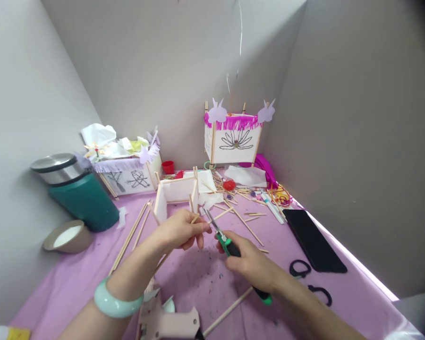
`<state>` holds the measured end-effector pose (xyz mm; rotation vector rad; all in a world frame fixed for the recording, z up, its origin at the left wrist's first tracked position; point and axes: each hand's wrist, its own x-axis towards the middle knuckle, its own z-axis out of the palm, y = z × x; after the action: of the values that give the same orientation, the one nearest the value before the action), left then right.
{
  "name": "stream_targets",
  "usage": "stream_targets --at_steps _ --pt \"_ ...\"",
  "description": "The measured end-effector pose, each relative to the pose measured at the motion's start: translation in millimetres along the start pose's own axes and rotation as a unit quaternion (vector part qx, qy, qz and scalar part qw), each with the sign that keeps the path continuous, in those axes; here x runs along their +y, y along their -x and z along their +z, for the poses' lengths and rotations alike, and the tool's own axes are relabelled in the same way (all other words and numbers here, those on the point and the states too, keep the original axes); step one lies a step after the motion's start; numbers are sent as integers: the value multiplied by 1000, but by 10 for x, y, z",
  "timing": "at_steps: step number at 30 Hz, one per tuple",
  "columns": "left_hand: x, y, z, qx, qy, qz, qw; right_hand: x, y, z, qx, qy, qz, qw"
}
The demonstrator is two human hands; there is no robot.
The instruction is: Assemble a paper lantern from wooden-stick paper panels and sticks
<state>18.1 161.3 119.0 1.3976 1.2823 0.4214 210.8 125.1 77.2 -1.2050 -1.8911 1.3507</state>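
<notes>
My left hand (184, 230), with a pale green bangle on its wrist, pinches a thin wooden stick (164, 260) that slants down toward the glue gun. Close to its right, my right hand (246, 259) is wrapped round green-and-black-handled pliers (230, 246). The metal jaws point up and left, near my left fingertips; whether they touch the stick is too small to tell. Just behind my left hand stands a small open frame of sticks and white paper (179, 190).
A teal bottle (83, 198) and a bowl (69, 236) are at the left. Two decorated paper lanterns (235, 141) (131, 181) stand behind. Loose sticks (248, 226) lie mid-table. A black phone (315, 241) and scissors (300, 268) lie right; a glue gun (170, 323) is in front.
</notes>
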Motion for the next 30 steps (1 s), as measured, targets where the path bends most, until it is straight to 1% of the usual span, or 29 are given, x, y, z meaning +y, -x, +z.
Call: stream_targets --at_steps 2,3,5,6,7,9,10,11,12,14,16,17,19,21,23,26,28,30 --pt "8 -11 -2 7 -17 0 1000 14 -36 35 25 13 -19 999" --pt "11 -12 2 20 -40 1 999 21 -55 57 42 20 -23 999" --pt "11 -2 27 65 -121 14 990 36 -85 98 63 31 -18 997" --pt "5 8 49 100 -173 32 979 43 -94 115 65 36 -12 997" --pt "-4 22 78 141 -226 57 962 50 -98 128 66 40 -7 997" --pt "-28 53 146 223 -312 112 917 63 -95 144 71 44 -6 996" --pt "-42 69 180 255 -341 133 895 69 -88 147 78 46 -8 996" --pt "-53 83 211 277 -361 147 878 76 -80 148 85 48 -11 995" --pt "-61 96 236 288 -376 152 868 81 -71 145 90 49 -12 995" --pt "-61 114 261 283 -394 151 862 91 -55 130 87 45 -9 995" --pt "-41 122 250 266 -385 151 871 92 -40 101 65 31 0 997" --pt "-26 123 234 250 -367 149 884 89 -33 83 52 21 3 998" --pt "7 117 188 201 -305 126 922 73 -17 49 31 2 5 1000" --pt "32 102 137 138 -223 79 962 52 -2 22 22 -7 3 1000" --pt "42 76 91 83 -130 32 988 36 4 6 18 -10 1 1000" --pt "32 22 36 39 -31 -1 999 39 -4 6 17 -8 2 1000" --pt "29 -12 9 29 -23 -4 999 57 -22 22 19 -1 -2 1000" --pt "41 -35 -3 27 -44 -2 999 81 -49 46 33 2 -13 999"
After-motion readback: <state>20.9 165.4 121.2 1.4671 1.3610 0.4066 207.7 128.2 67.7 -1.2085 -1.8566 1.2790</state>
